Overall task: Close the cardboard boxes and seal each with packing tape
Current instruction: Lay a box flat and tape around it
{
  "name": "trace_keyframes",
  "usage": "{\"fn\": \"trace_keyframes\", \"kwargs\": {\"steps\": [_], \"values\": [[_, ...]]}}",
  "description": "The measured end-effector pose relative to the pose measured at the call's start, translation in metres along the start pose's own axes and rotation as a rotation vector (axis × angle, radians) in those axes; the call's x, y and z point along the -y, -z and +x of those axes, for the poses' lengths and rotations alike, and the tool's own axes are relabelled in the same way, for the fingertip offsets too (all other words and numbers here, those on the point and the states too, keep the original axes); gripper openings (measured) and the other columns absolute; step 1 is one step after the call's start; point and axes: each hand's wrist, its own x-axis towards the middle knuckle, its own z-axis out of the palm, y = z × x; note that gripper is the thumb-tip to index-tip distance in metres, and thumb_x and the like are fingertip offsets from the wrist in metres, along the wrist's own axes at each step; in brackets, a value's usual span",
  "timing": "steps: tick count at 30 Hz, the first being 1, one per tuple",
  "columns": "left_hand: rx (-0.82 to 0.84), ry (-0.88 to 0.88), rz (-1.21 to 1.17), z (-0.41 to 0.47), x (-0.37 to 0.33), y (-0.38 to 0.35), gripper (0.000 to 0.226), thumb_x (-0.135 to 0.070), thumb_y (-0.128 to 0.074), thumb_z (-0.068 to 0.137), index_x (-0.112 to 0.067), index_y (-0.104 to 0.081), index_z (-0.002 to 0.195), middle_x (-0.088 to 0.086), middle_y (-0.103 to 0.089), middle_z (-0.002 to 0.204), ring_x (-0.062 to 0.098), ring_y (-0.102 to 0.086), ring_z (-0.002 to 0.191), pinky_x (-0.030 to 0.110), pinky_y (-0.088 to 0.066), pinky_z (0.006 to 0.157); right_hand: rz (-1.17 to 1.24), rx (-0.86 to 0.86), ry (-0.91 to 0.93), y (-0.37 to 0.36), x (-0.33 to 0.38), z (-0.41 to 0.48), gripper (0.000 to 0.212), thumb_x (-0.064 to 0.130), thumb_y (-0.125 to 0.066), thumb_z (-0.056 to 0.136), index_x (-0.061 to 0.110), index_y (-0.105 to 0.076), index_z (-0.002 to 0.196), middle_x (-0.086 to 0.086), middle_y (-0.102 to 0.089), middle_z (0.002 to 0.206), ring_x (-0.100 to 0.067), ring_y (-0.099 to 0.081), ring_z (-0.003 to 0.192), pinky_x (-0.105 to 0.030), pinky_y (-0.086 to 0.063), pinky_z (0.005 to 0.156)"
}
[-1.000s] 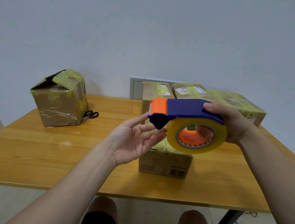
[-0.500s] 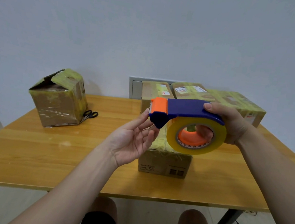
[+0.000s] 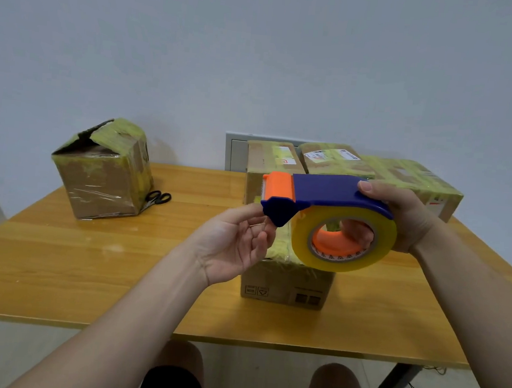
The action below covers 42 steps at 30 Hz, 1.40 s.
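The right hand (image 3: 407,216) grips a blue and orange tape dispenser (image 3: 326,189) in the air above the desk (image 3: 56,269), thumb on top and fingers (image 3: 357,233) curled through the core of its roll of packing tape (image 3: 381,245). The left hand (image 3: 231,247) is raised palm up, its thumb and forefinger close together just under the dispenser's blue nose; whether they pinch the tape end cannot be told. Directly below stands a small cardboard box (image 3: 287,286), closed. A taped box with a gaping top flap (image 3: 104,174) sits far left, black scissors (image 3: 158,197) beside it, and sealed boxes (image 3: 405,176) line the back right.
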Motion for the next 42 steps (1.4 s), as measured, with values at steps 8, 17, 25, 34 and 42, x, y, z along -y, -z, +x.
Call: {"fn": "trace_keyframes", "kwargs": {"steps": [8, 17, 25, 34, 42], "values": [[-0.175, -0.065, 0.142, 0.001, -0.003, -0.001, 0.046, -0.021, -0.075, 0.076, -0.007, -0.066, 0.119, 0.001, -0.066, 0.075, 0.006, -0.062, 0.058, 0.011, -0.047, 0.044, -0.09, 0.017, 0.003, 0.004, 0.004, 0.0, 0.076, 0.062, -0.086, 0.064, -0.006, -0.064, 0.091, -0.014, -0.065, 0.062, -0.023, -0.061, 0.05, -0.028, -0.053, 0.054], [-0.209, -0.099, 0.294, 0.004, -0.008, -0.005, 0.047, -0.021, -0.076, 0.074, -0.004, -0.071, 0.118, 0.018, -0.074, 0.1, 0.016, -0.071, 0.078, 0.017, -0.056, 0.053, -0.123, 0.022, -0.091, 0.002, 0.008, -0.002, 0.08, 0.06, -0.087, 0.063, -0.006, -0.067, 0.104, -0.019, -0.064, 0.075, -0.029, -0.061, 0.061, -0.033, -0.056, 0.062], [-0.187, 0.031, 0.156, 0.003, -0.014, -0.001, 0.036, -0.013, -0.074, 0.074, 0.001, -0.066, 0.106, 0.01, -0.066, 0.075, 0.009, -0.065, 0.052, 0.015, -0.054, 0.047, -0.085, 0.067, -0.127, -0.002, 0.015, -0.006, 0.076, 0.059, -0.087, 0.064, -0.002, -0.069, 0.105, -0.013, -0.068, 0.066, -0.022, -0.065, 0.056, -0.032, -0.056, 0.061], [-0.154, 0.084, 0.083, 0.003, -0.01, 0.003, 0.03, -0.015, -0.076, 0.075, -0.003, -0.067, 0.1, 0.003, -0.061, 0.071, 0.007, -0.061, 0.052, 0.015, -0.051, 0.045, -0.121, 0.077, -0.132, -0.006, 0.019, -0.005, 0.068, 0.06, -0.089, 0.059, 0.005, -0.076, 0.096, -0.019, -0.065, 0.077, -0.026, -0.064, 0.063, -0.031, -0.058, 0.061], [-0.114, 0.143, 0.17, 0.004, -0.005, 0.006, 0.03, -0.03, -0.072, 0.084, -0.004, -0.077, 0.099, 0.0, -0.062, 0.074, 0.007, -0.061, 0.057, 0.016, -0.051, 0.05, -0.117, 0.14, -0.099, -0.006, 0.015, -0.003, 0.067, 0.058, -0.079, 0.075, 0.0, -0.072, 0.109, -0.01, -0.064, 0.06, -0.021, -0.062, 0.053, -0.031, -0.054, 0.057]]}}
